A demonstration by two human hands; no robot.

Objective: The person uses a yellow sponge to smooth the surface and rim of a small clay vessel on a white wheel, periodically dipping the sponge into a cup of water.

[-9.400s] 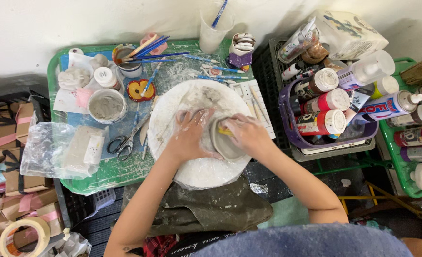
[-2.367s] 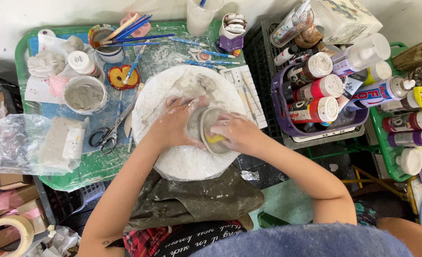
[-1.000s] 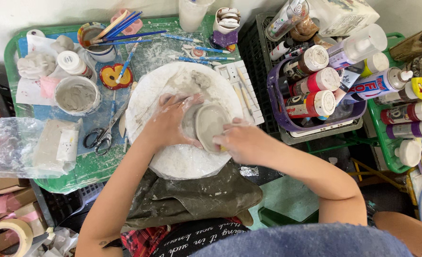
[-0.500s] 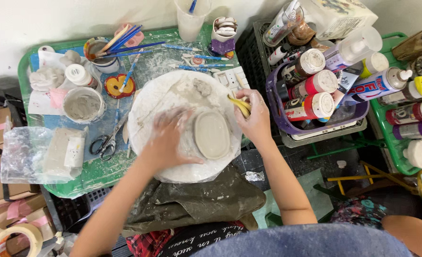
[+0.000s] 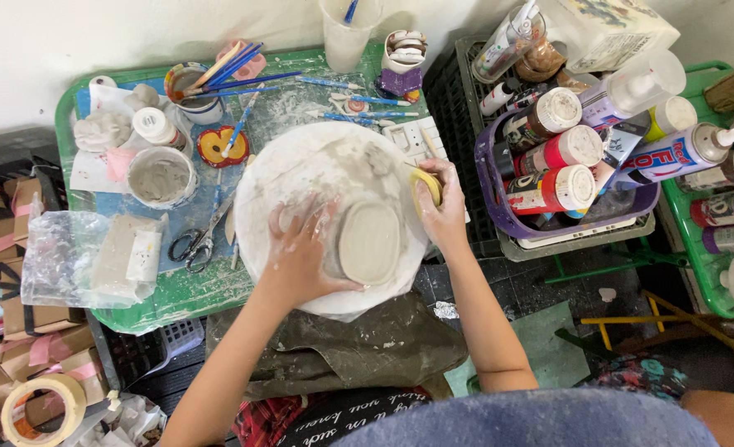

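Note:
A small grey clay bowl (image 5: 368, 242) lies upside down on a round white board (image 5: 300, 165) smeared with clay. My left hand (image 5: 300, 252) rests on the board and cups the bowl's left side. My right hand (image 5: 440, 209) is at the board's right edge, closed around a yellow sponge (image 5: 425, 184), apart from the bowl.
The board sits on a green tray table (image 5: 176, 294) with a cup of clay slip (image 5: 161, 176), scissors (image 5: 194, 242), brushes (image 5: 243, 79) and bagged clay (image 5: 93, 258). A purple basket (image 5: 499, 211) of paint bottles stands right. A dirty cloth (image 5: 358, 348) covers my lap.
My right hand has left the bowl and moved with the yellow sponge to the board's right edge. My left hand stays against the bowl.

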